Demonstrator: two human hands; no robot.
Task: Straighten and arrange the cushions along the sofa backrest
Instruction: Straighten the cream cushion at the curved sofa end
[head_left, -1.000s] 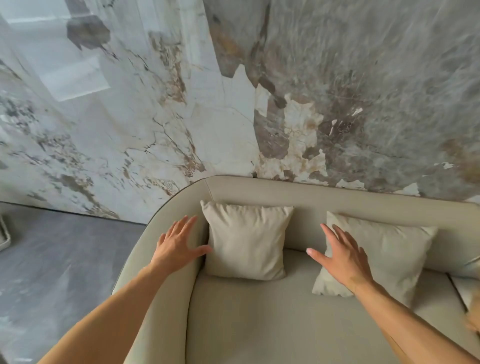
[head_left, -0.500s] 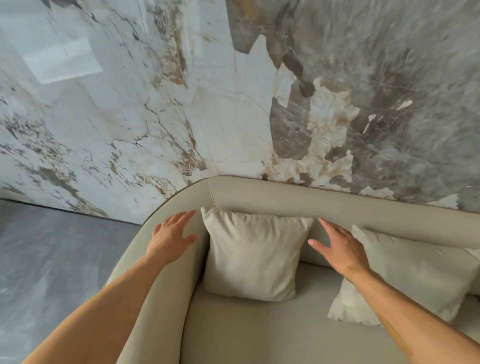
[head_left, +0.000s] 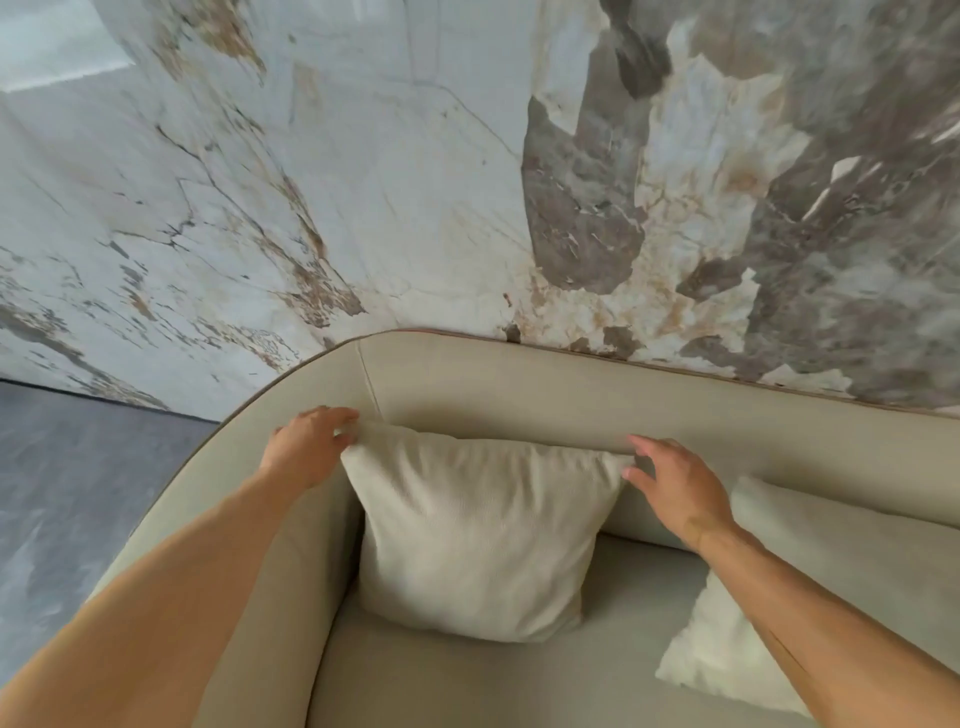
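A cream cushion (head_left: 478, 535) stands upright in the sofa's left corner, leaning on the beige backrest (head_left: 571, 400). My left hand (head_left: 306, 447) pinches its top left corner between fingers and thumb. At the top right corner my right hand (head_left: 680, 483) has its fingers spread, with fingertips and thumb touching the fabric. A second cream cushion (head_left: 841, 566) leans tilted against the backrest to the right, partly hidden by my right forearm.
The curved sofa armrest (head_left: 228, 525) wraps round on the left, with grey floor (head_left: 78, 493) beyond it. A marble-patterned wall (head_left: 415, 182) rises directly behind the backrest. The sofa seat (head_left: 457, 686) stretches in front of the cushions.
Both hands moved in from beside the left cushion to its top corners. The left hand left the armrest and took hold of a corner. The view came closer.
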